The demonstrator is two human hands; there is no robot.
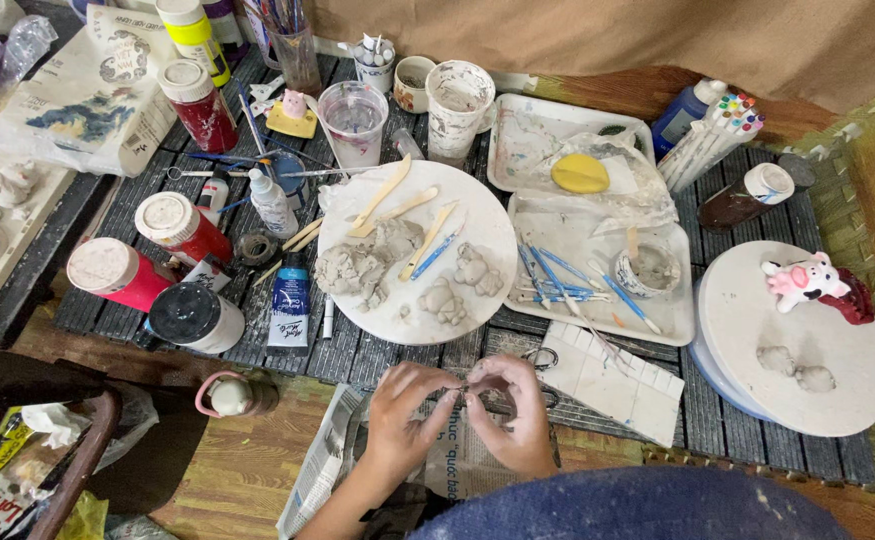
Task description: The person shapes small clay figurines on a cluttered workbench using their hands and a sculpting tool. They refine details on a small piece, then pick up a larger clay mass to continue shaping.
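Both hands, left hand (404, 412) and right hand (513, 410), sit close together over newspaper (437, 455), with open room on either side. Just ahead, the round board (487, 240) heaped with clay (362, 265) and tools blocks the way. Paint jars (172, 270) crowd the left; the tray (657, 320) and palette (612, 380) crowd the right.

Dark slatted table (377, 350); wooden floor (247, 460); tan backdrop (557, 35).

Your left hand (404, 420) sits at seven o'clock of your right hand (513, 415), both curled, fingertips pinched together and meeting between them. Your left forearm runs down toward seven o'clock; your right wrist bends toward six.
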